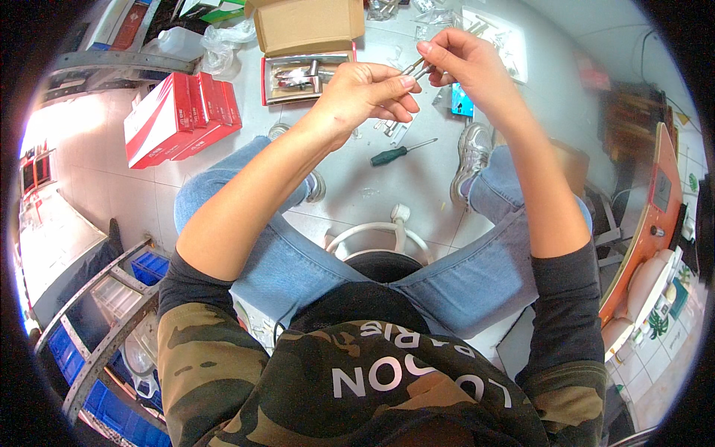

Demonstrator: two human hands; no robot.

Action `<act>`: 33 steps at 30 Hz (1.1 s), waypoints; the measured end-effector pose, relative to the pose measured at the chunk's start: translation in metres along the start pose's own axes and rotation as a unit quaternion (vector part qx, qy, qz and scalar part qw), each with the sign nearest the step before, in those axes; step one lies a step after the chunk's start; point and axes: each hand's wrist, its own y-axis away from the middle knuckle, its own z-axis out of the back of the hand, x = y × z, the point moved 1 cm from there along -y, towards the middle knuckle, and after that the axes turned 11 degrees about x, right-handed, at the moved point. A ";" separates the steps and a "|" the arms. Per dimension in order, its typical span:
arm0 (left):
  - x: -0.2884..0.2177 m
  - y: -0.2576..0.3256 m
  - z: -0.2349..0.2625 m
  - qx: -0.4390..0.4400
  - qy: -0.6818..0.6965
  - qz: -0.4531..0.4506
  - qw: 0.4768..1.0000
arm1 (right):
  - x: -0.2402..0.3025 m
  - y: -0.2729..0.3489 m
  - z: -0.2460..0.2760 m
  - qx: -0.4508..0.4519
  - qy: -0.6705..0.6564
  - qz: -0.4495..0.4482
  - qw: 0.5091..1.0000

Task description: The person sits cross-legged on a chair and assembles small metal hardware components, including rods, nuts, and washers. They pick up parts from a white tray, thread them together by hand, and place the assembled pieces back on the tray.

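Both arms reach forward, and the hands meet high in the view, above the floor [342, 167] and between the knees. The left hand [372, 91] comes in from the lower left, forearm slanting up to the right, thumb and forefinger pinched on a slim metal part [414, 66], the remaining fingers loosely curled below. And here's the right hand [465, 61], wrist bent inward, thumb and fingertips closed on that part's upper end! So the part sits right between the two hands, gripped from both sides; whether it's one piece or two, I cannot tell. Under them lies a green-handled screwdriver [391, 155], well apart from either hand. Beyond the left wrist, an open carton [319, 26] holds metal fittings [296, 76]; a blue packet [462, 101] lies beneath the right wrist.
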 end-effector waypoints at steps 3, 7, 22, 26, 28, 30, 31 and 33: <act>0.000 0.000 0.000 0.001 0.001 -0.006 1.000 | 0.003 0.002 0.001 -0.011 0.005 -0.014 1.000; 0.000 -0.001 0.001 -0.001 0.010 0.001 1.000 | 0.006 0.003 0.002 -0.005 0.016 0.001 1.000; -0.009 0.001 -0.004 0.172 0.286 0.020 0.943 | 0.005 0.000 0.006 0.050 0.043 0.010 0.998; -0.008 0.001 -0.004 0.175 0.269 0.015 0.947 | 0.011 0.001 0.004 0.037 0.056 -0.021 0.998; -0.008 0.001 -0.004 0.175 0.258 0.013 0.950 | 0.012 0.002 0.002 0.030 0.059 -0.015 0.998; -0.008 0.001 -0.004 0.166 0.251 0.019 0.953 | 0.013 0.002 0.000 0.026 0.060 0.007 0.998; -0.008 0.002 -0.004 0.175 0.252 0.015 0.952 | 0.012 0.001 -0.001 0.025 0.059 0.026 0.998; -0.008 0.002 -0.005 0.177 0.245 0.016 0.953 | 0.011 -0.001 0.000 0.036 0.042 0.039 0.998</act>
